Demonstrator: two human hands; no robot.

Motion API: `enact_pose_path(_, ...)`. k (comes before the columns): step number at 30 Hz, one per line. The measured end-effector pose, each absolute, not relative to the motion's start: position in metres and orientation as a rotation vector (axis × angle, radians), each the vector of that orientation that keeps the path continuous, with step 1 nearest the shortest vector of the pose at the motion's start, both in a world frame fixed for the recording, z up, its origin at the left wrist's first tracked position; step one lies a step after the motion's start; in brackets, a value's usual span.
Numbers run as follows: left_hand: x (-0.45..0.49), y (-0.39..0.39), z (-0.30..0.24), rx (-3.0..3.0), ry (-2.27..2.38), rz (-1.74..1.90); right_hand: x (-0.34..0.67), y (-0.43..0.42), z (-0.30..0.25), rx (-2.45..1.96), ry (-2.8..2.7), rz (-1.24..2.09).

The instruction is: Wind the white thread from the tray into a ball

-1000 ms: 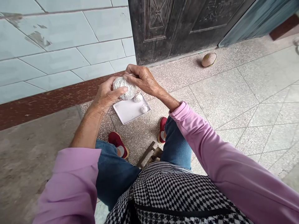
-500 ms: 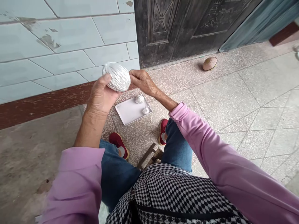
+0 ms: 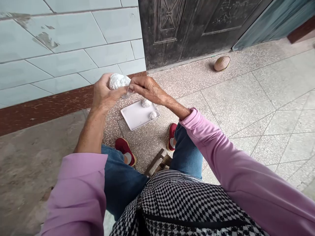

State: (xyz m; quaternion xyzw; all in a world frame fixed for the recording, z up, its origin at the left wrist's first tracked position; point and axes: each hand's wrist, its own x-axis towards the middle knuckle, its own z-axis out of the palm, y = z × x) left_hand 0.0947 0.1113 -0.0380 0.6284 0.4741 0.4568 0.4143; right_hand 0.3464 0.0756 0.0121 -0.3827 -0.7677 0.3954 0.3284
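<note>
My left hand is wrapped round a large ball of white yarn, held up before the wall with the thumb stretched across its near side. At the ball's right end, my right hand has thumb and forefinger pinched together on a whitish strand of the yarn. The fingertips are slightly blurred, and the hands hide the ball's right and lower parts. Below them, a shallow white tray lies on the floor. Two smaller white yarn balls, an upper one and a lower one, rest at its right side.
A tiled wall rises ahead, beside a dark carved door. On the floor near the door sits a rounded tan object. My red shoes stand close to the tray, and part of a wooden frame shows between my legs.
The yarn ball has turned and tilted in my left hand, whose thumb now lies across its near side. My right hand has moved left and slightly down, over the ball's end.
</note>
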Motion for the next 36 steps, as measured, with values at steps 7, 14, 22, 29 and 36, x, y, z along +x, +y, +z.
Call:
enact_pose_path(7, 0.117, 0.083, -0.02, 1.304, 1.01, 0.959, 0.365, 0.084, 0.019, -1.127, -1.844, 1.048)
enact_pose_path(14, 0.127, 0.074, -0.019, 1.254, 0.914, 0.913, 0.361, 0.087, 0.016, -1.059, -1.834, 1.033)
enact_pose_path(22, 0.132, 0.068, -0.015, 1.278, 0.888, 0.926, 0.367, 0.095, 0.015, -1.117, -1.767, 0.996)
enact_pose_path(29, 0.133, 0.07, -0.017, 1.204, 0.804, 0.94, 0.362, 0.114, -0.006, -1.144, -1.748, 1.049)
enact_pose_path(36, 0.134, 0.076, -0.016, 1.069, 0.81, 1.186, 0.358, 0.107, -0.012, -1.116, -1.775, 1.082)
